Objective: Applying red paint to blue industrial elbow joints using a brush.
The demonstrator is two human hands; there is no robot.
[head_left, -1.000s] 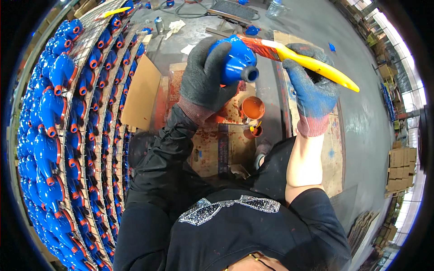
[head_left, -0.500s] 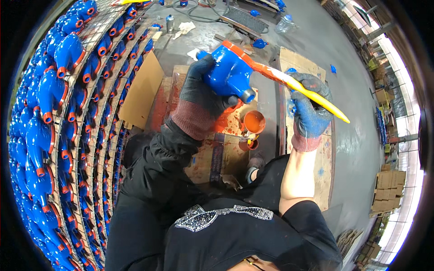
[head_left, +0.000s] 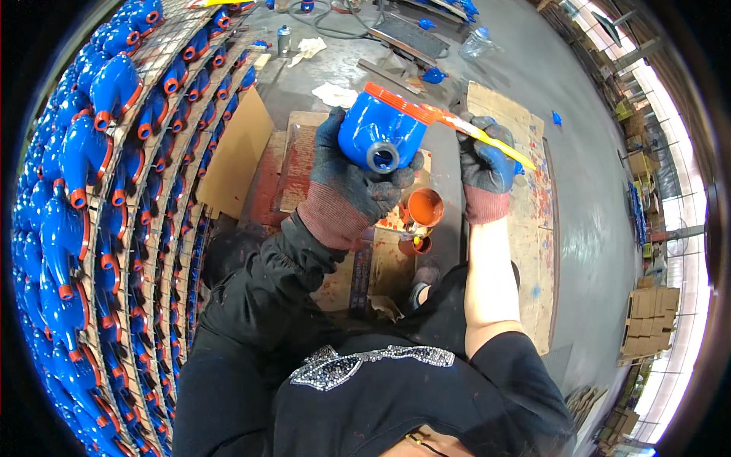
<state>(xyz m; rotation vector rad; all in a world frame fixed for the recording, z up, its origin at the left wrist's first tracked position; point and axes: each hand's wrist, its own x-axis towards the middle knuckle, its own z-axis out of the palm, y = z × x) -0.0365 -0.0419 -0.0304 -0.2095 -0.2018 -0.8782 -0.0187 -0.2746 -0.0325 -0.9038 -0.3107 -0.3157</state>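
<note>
My left hand [head_left: 352, 179], in a dark glove with a reddish cuff, is closed around a glossy blue casting [head_left: 365, 133]. The casting's round grey-rimmed opening faces me, and orange paint covers its far rim. In my right hand [head_left: 487, 164], also gloved, is a paintbrush [head_left: 509, 151] with a yellow handle smeared with orange and white. The brush's head end meets the right end of the orange rim. Below the hands stands a pot of orange paint [head_left: 426, 207], with a smaller reddish cup [head_left: 419, 245] beside it.
Racks of blue castings with orange rims [head_left: 68, 221] fill the left side. A cardboard sheet [head_left: 237, 156] leans next to them. Paint-spotted cardboard [head_left: 525, 228] lies to the right. A spray can [head_left: 284, 41], a rag [head_left: 308, 52] and a clear bottle [head_left: 477, 43] are farther off.
My left hand has turned the casting, so its opening now faces me. My right hand has moved left and slightly down, with the brush following the rim.
</note>
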